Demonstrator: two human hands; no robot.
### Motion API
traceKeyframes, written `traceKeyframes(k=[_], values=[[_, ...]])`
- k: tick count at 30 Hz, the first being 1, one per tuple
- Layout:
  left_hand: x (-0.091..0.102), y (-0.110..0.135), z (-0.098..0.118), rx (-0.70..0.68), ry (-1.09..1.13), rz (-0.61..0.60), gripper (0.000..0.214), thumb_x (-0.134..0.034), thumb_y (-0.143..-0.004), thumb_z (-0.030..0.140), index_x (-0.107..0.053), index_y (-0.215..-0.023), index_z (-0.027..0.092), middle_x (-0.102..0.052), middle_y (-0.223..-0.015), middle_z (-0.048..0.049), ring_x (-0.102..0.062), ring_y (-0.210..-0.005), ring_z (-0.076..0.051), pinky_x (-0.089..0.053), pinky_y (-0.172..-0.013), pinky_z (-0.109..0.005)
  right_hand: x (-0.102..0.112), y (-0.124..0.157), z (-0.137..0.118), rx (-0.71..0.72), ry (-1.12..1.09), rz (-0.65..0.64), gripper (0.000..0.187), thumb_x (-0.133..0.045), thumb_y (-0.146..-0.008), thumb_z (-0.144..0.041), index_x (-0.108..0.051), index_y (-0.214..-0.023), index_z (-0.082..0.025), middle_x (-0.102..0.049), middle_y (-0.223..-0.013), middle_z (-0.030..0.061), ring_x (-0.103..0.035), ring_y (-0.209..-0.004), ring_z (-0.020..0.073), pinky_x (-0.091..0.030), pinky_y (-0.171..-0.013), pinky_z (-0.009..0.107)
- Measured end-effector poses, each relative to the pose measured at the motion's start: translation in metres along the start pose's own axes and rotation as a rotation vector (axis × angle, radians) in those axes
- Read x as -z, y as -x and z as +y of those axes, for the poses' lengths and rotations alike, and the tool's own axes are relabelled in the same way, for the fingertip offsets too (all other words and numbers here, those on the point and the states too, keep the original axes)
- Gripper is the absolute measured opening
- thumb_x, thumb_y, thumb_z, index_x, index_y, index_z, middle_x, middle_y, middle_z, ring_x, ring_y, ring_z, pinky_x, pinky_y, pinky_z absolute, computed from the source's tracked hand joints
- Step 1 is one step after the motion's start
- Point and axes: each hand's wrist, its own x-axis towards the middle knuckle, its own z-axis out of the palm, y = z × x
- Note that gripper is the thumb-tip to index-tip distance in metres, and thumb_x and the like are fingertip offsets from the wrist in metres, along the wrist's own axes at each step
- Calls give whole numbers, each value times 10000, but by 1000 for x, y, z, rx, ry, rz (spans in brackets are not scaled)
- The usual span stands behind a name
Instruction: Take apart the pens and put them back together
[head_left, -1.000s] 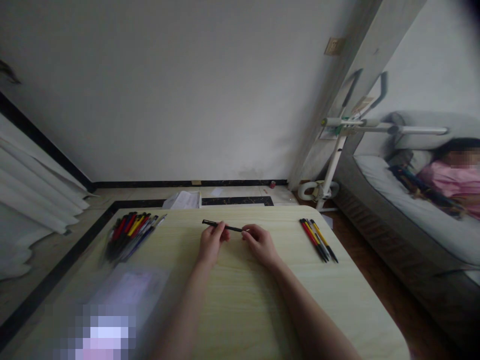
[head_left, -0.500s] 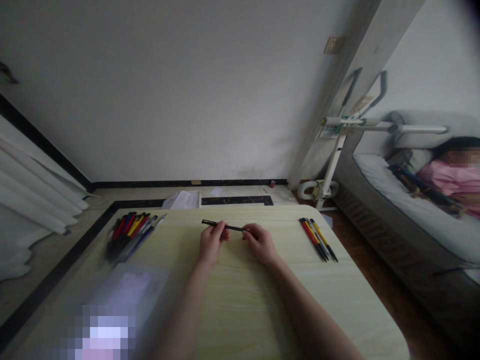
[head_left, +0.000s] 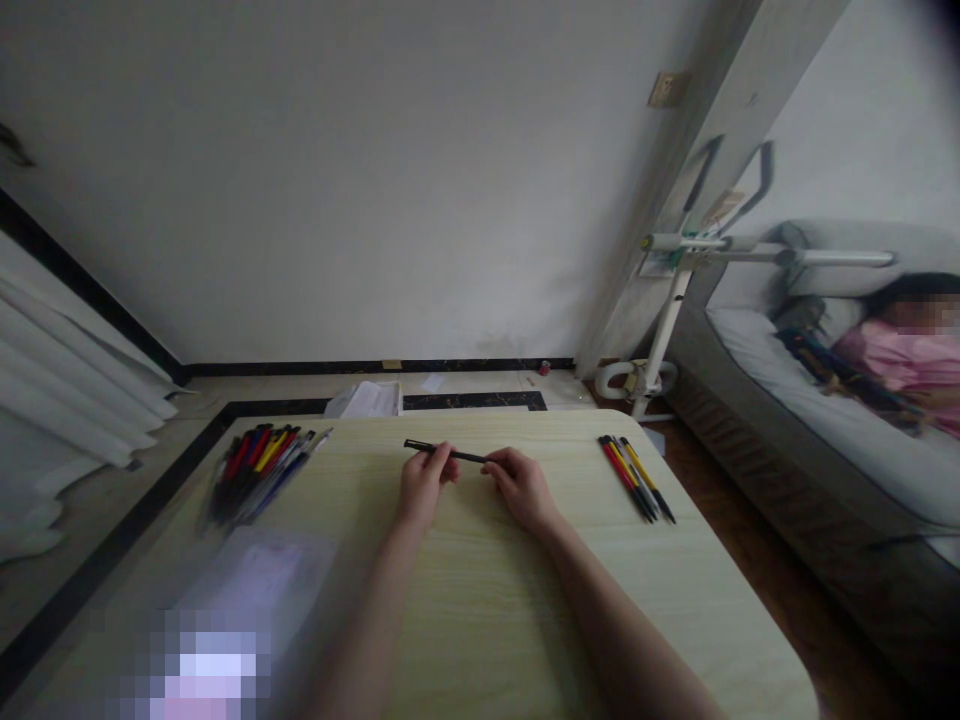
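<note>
A slim black pen (head_left: 469,456) is held nearly level between both hands, just above the far middle of the wooden table (head_left: 480,620). My left hand (head_left: 425,487) is closed around the pen near its clip end, which sticks out to the left. My right hand (head_left: 521,488) pinches the pen's other end between thumb and fingers, hiding the tip. To the left lies a heap of pens (head_left: 259,470) in red, yellow, black, blue and clear. On the right, several red, yellow and grey pens (head_left: 636,480) lie side by side.
A translucent plastic sheet or bag (head_left: 277,570) lies at the table's near left. Past the far edge, a box of papers (head_left: 367,399) is on the floor. White exercise equipment (head_left: 664,330) stands beyond the right corner. A person in pink (head_left: 911,355) is on a grey sofa (head_left: 757,420).
My right hand has shifted very slightly to the left along the pen. Otherwise the hands, pen and pen groups stay in place.
</note>
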Motion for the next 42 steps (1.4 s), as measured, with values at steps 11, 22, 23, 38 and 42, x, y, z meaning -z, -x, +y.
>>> traceKeyframes(k=[11, 22, 23, 38, 42], values=[[1, 0, 0, -3, -11, -21, 277, -611, -671, 362, -603, -758, 99, -573, -580, -22, -519, -511, -98, -402, -516, -231, 2, 0, -4, -4, 42, -12, 193, -462, -790, -300, -600, -796, -166, -591, -602, 3, -493, -499, 103, -378, -480, 199], [0, 1, -1, 1, -8, -21, 291, -615, -662, 372, -606, -758, 98, -581, -585, -29, -528, -512, -102, -414, -528, -239, 4, 1, -9, -1, 33, -38, 245, -420, -818, -338, -592, -791, -167, -608, -641, 19, -497, -517, 109, -381, -495, 208], [1, 1, -1, 1, -9, -25, 291, -612, -666, 371, -606, -762, 96, -581, -587, -30, -528, -515, -102, -414, -529, -238, 5, 1, -9, 2, 37, -39, 248, -416, -820, -337, -593, -785, -167, -603, -638, 17, -494, -519, 108, -380, -499, 208], [0, 2, 2, 10, 3, -17, 308, -630, -644, 379, -605, -760, 95, -571, -585, -25, -524, -527, -103, -417, -536, -239, 6, 1, -13, 15, 81, -52, 302, -390, -837, -331, -602, -697, -167, -582, -608, 5, -500, -565, 113, -364, -555, 209], [-1, 3, 3, 15, -2, -33, 308, -624, -652, 378, -603, -770, 94, -569, -587, -28, -524, -527, -106, -418, -538, -241, 6, 1, -12, 11, 73, -50, 306, -384, -840, -330, -598, -693, -168, -595, -634, 12, -510, -584, 117, -374, -570, 214]])
